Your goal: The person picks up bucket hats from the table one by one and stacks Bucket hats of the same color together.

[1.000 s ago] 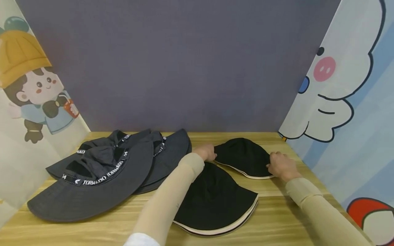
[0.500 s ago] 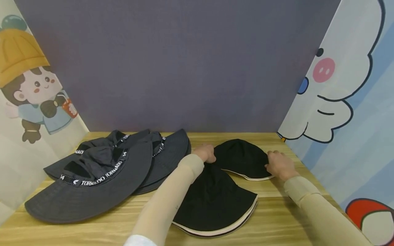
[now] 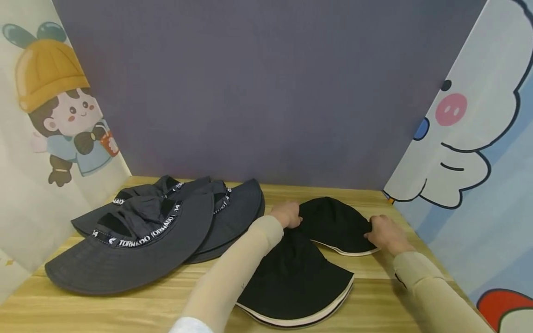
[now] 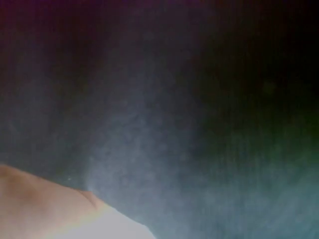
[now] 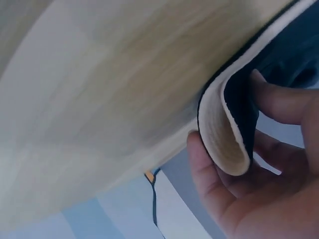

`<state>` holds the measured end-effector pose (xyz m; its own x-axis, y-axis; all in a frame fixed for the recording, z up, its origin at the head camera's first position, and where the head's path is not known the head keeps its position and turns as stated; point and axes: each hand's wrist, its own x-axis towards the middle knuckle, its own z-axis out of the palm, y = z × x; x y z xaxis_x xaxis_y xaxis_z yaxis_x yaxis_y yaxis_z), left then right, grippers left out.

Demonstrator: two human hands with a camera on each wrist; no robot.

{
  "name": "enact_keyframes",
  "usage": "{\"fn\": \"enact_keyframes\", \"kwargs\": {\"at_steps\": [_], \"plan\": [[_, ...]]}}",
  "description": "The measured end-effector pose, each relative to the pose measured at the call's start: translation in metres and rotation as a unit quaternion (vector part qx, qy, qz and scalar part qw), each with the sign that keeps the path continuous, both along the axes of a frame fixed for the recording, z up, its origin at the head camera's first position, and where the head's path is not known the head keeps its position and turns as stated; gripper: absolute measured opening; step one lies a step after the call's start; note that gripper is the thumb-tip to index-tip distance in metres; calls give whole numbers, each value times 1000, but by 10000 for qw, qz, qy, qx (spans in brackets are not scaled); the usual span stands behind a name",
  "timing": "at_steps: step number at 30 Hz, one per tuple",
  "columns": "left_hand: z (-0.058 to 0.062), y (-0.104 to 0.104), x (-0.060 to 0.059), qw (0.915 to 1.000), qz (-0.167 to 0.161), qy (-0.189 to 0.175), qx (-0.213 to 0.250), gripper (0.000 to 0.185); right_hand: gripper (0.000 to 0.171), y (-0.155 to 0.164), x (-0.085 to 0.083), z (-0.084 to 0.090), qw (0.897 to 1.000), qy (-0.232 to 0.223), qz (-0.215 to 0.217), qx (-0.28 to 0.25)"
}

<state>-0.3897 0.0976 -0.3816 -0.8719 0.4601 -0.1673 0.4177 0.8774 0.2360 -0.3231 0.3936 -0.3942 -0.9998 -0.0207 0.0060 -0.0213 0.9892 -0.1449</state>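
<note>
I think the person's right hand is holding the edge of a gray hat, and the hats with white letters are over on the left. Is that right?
Not quite: the right hand is holding the edge of a black hat, not a gray one, as the head view shows. The hats with white letters are over on the left.

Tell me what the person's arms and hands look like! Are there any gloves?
No gloves: the left hand and right hand are bare. The left sleeve and right sleeve are snug and beige, with beige cuffs at the wrists. White cloth peeks out below the left sleeve, which has a tiny dark mark.
</note>
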Motion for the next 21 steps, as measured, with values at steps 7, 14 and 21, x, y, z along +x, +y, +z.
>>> {"fn": "enact_keyframes", "kwargs": {"at_steps": [7,14,21], "plan": [[6,-7,-6,9919,282,-430,1159,48,50,0,-2,-1,9976,-79,-66,-689],[14,-11,-10,9905,312,-245,1314,41,45,-1,-1,1,9953,61,-2,-970],[21,-21,-12,9878,394,-389,1458,55,43,0,-4,7,9923,258,170,-1202]]}}
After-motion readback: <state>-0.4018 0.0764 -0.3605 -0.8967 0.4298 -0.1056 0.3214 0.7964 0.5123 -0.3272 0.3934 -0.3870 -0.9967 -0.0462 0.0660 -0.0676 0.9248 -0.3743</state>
